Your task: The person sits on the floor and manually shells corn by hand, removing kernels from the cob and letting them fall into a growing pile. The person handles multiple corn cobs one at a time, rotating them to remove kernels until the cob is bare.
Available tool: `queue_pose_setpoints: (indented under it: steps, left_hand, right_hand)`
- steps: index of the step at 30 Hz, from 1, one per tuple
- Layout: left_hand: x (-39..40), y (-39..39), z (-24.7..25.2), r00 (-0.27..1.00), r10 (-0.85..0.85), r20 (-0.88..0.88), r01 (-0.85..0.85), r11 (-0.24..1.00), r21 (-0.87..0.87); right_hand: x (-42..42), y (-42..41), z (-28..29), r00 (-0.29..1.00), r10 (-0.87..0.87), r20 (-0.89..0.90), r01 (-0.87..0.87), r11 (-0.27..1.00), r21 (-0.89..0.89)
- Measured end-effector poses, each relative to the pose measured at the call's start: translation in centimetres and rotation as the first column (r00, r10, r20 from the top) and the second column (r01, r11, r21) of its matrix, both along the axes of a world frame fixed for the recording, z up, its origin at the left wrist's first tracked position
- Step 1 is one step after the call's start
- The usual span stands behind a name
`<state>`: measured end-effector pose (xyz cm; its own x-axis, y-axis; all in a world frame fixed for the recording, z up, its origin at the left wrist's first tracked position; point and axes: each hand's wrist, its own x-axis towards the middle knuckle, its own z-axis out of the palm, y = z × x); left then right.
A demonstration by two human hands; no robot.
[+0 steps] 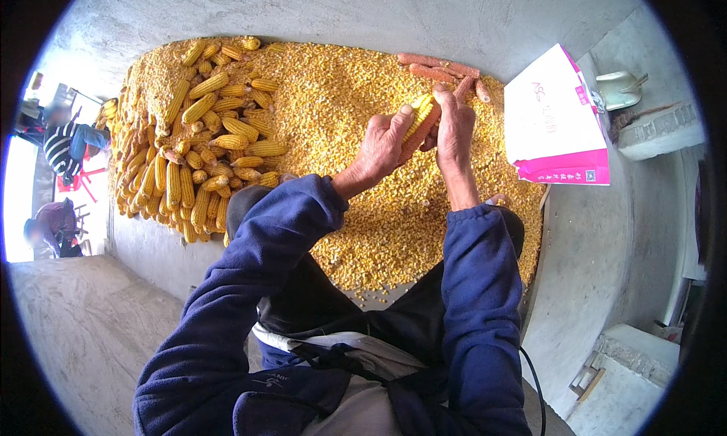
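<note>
My left hand (381, 143) grips a partly shelled ear of corn (421, 116). Yellow kernels cover its upper side, while the lower side is bare reddish cob. My right hand (456, 123) is closed around the far end of the same ear, its thumb pressed near the tip. Behind the right hand a bare red cob (465, 86) sticks out; whether that hand holds it or it lies on the heap, I cannot tell. Beneath both hands spreads a heap of loose corn kernels (352, 106).
Unshelled corn ears (227, 123) are piled to the left. Several stripped cobs (434, 72) lie by the far wall. On the right stands a white and pink box (554, 118) bearing writing, with a pale scoop (619, 89) beyond. Two people sit at far left, one in a striped top (59, 149).
</note>
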<state>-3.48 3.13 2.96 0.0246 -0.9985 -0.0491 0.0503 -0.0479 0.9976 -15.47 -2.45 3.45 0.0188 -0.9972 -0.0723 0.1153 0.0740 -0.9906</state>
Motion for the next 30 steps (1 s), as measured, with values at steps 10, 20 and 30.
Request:
queue_pose_setpoints:
  steps: [10,20,30]
  left_hand:
    - [-0.4,-0.5,-2.2,0.983,0.154,-0.097,-0.145,0.985,0.092]
    - [-0.1,-0.7,-2.2,0.979,0.174,-0.107,-0.161,0.979,0.122]
    - [-0.2,-0.8,-1.1,0.954,0.173,-0.246,-0.121,0.969,0.215]
  right_hand:
    - [1.0,-0.4,-3.0,0.89,-0.131,-0.436,-0.011,0.951,-0.308]
    - [0.8,-0.2,-3.0,0.845,-0.013,-0.535,-0.09,0.982,-0.166]
    - [1.1,-0.2,-3.9,0.782,-0.242,-0.574,-0.035,0.903,-0.428]
